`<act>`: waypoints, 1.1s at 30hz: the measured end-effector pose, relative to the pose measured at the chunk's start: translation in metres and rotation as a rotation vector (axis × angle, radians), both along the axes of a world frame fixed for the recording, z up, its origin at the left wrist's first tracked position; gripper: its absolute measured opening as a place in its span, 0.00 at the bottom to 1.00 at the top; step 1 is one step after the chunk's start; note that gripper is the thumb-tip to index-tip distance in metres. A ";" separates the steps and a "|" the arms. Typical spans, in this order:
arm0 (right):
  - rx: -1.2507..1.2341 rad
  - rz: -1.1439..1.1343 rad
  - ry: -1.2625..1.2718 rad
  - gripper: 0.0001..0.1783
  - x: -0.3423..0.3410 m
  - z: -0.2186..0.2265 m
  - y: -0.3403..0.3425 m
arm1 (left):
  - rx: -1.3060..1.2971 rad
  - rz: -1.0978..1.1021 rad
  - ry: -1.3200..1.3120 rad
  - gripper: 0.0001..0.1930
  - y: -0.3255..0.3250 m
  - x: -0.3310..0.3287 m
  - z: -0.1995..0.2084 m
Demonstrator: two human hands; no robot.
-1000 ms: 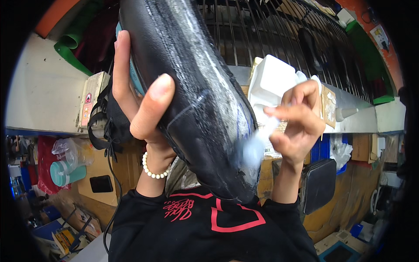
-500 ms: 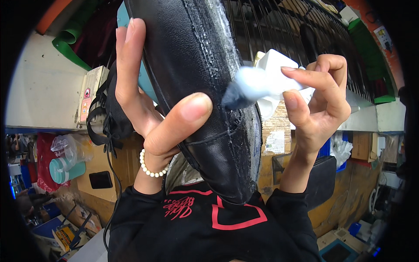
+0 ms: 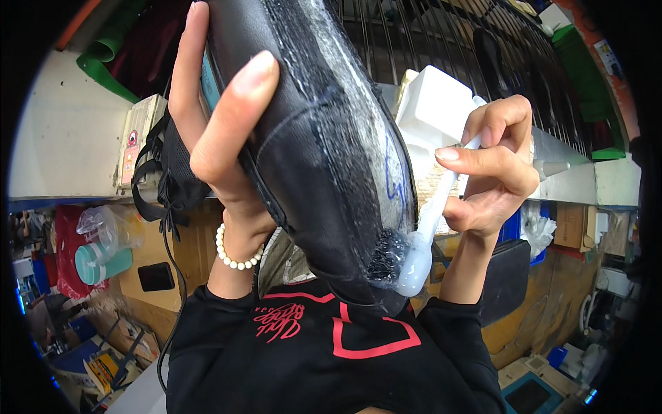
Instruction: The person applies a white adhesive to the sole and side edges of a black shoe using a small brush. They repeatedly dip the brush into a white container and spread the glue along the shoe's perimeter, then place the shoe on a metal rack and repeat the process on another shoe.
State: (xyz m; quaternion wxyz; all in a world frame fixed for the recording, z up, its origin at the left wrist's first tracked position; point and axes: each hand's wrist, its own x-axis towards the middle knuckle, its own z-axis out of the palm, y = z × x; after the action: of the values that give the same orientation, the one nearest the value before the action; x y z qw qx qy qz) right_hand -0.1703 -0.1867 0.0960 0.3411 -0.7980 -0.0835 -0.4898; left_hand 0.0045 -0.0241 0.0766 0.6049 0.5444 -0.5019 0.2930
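A black leather shoe upper [image 3: 310,179] hangs in front of me, its rough grey underside edge turned to the right. A bit of teal [image 3: 208,83], perhaps a shoe last, shows beside it. My left hand [image 3: 224,138] grips the upper from the left, thumb across the leather, other fingers partly hidden behind. In my right hand [image 3: 493,165] the white handle of a glue brush [image 3: 419,255] is pinched between thumb and fingers. Its dark bristles touch the lower side edge of the upper, and whitish wet paste coats the brush head.
Beyond my right hand stands a white plastic container [image 3: 434,103], with a metal rod rack [image 3: 414,34] behind. At left are a black bag [image 3: 179,165], a box [image 3: 141,138], a phone [image 3: 156,277] and a teal jar [image 3: 103,262]. A dark stool-like pad [image 3: 507,283] is at right.
The brush has moved down the upper's edge, from its middle to its lower end. The upper has turned, showing more grey underside, and my left hand has shifted up and left with it.
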 end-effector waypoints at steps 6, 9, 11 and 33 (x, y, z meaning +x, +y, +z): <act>0.008 0.035 0.026 0.27 -0.008 -0.005 0.004 | 0.005 -0.083 0.155 0.27 0.004 0.002 -0.004; 0.049 0.062 0.086 0.27 -0.022 -0.015 0.008 | 0.033 -0.030 0.132 0.29 0.008 0.009 -0.007; 0.071 0.045 0.155 0.25 -0.039 -0.022 0.007 | 0.025 -0.194 0.254 0.30 0.014 0.014 -0.009; 0.738 -0.756 0.468 0.13 -0.087 -0.123 0.009 | 0.078 0.090 0.272 0.34 0.019 0.021 -0.064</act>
State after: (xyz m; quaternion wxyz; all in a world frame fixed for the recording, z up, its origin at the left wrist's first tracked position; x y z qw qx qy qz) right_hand -0.2569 -0.1781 -0.0267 0.4074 -0.6875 0.4616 -0.3850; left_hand 0.0250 -0.0054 0.0123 0.6318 0.6242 -0.4013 0.2238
